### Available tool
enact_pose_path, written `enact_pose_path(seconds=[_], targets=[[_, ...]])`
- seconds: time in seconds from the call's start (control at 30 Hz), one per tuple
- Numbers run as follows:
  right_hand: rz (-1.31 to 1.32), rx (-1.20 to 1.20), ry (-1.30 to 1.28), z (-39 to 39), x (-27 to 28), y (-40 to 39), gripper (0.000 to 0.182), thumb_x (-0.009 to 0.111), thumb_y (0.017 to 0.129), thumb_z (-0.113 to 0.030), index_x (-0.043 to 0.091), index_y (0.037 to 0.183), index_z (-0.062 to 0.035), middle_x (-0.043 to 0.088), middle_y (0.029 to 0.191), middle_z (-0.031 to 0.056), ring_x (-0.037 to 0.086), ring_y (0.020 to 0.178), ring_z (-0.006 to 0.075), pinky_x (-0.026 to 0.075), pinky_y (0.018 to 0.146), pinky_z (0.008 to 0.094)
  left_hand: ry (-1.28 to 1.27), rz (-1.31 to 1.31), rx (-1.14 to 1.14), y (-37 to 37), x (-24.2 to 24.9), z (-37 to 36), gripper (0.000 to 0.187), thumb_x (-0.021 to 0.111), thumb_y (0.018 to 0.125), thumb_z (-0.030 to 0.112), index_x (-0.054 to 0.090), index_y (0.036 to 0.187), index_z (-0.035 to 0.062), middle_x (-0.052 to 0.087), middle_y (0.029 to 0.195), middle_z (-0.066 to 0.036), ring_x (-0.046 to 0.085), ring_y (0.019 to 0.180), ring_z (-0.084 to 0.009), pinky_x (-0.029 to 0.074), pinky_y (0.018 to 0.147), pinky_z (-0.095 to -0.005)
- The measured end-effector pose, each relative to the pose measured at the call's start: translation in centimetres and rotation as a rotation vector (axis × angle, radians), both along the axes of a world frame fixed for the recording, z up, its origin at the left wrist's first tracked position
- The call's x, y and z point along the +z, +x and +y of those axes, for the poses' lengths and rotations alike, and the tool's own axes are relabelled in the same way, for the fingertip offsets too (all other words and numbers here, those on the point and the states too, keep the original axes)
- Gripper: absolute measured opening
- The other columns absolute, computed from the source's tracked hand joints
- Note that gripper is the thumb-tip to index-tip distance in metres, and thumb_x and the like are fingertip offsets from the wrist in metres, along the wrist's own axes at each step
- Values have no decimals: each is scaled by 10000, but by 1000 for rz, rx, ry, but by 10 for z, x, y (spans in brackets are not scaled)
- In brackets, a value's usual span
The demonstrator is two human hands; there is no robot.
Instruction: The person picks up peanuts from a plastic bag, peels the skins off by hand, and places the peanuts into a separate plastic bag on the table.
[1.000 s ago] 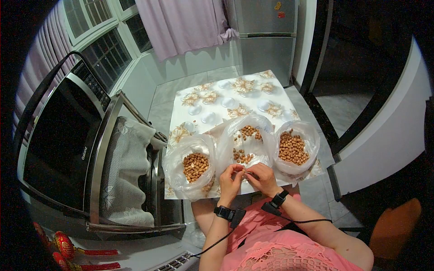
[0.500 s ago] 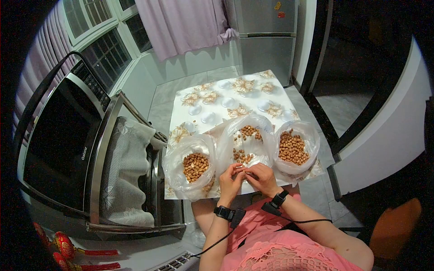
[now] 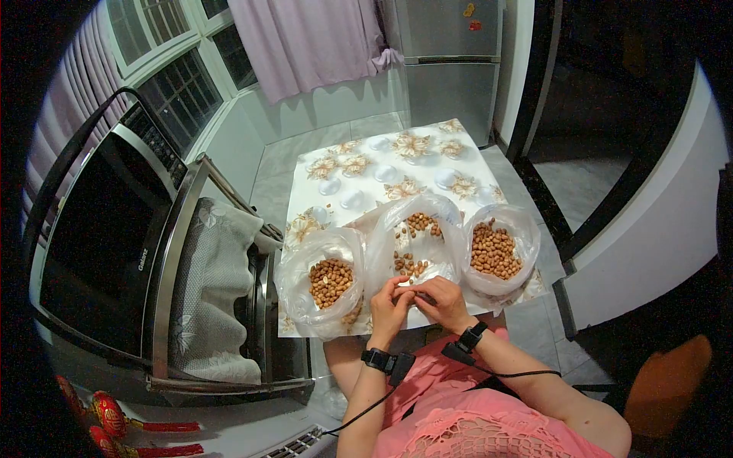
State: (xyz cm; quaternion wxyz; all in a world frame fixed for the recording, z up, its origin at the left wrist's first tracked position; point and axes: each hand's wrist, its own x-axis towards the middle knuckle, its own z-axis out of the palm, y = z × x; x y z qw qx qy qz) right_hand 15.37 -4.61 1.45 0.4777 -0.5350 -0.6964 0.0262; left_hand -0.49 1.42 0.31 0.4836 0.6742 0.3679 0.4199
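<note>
My left hand (image 3: 388, 307) and my right hand (image 3: 444, 301) meet at the near edge of the middle plastic bag (image 3: 376, 263). Both are closed, fingertips pinched together and touching; whatever lies between them is too small to make out. Inside that open bag are two loose groups of reddish-brown peanuts (image 3: 418, 222), one far and one just beyond my fingers. To the left, another clear bag (image 3: 292, 263) holds a heap of peanuts (image 3: 330, 284). A third bag (image 3: 528, 238), on the right, contains a larger heap of peanuts (image 3: 495, 252).
The bags stand along the near side of a table with a flowered cloth (image 3: 359, 145). A microwave (image 3: 103, 244) sits on a rack at left. Beyond are a fridge (image 3: 450, 91) and a curtain (image 3: 305, 46). Cables run from the black wrist straps (image 3: 379, 360).
My fingertips have shifted slightly against each other, still pinched at the same spot. The bags and the heaps of peanuts look the same.
</note>
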Motion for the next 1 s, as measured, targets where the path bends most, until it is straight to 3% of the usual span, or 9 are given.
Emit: enact_pose_path(seconds=[0.6, 0.77, 0.9, 1.0], targets=[[75, -40, 10, 0, -5, -2, 154, 771, 867, -95, 663, 948, -21, 658, 836, 118, 642, 711, 279, 514, 634, 368, 20, 47, 36, 2, 2, -1, 164, 673, 954, 108, 709, 1084, 15, 761, 891, -99, 731, 811, -155, 558, 730, -285], [106, -53, 23, 0, -6, -2, 143, 763, 878, -88, 661, 954, -21, 658, 839, 115, 643, 695, 274, 512, 613, 359, 86, 69, 19, 2, 1, -1, 182, 718, 897, 87, 713, 1065, 19, 745, 959, -114, 735, 859, -211, 565, 764, -311], [107, -52, 40, 0, -6, -2, 144, 764, 876, -84, 662, 954, -20, 659, 842, 117, 647, 696, 275, 512, 609, 359, 212, 107, 16, 1, -1, 1, 214, 748, 877, 62, 715, 1085, 25, 748, 988, -102, 721, 858, -172, 572, 783, -302], [112, -58, 23, -1, -4, -3, 152, 771, 867, -80, 660, 953, -19, 660, 837, 117, 651, 699, 276, 514, 608, 359, 230, 136, 8, 2, 0, 1, 236, 775, 826, 67, 719, 1052, 30, 737, 988, -112, 721, 882, -221, 571, 805, -329]])
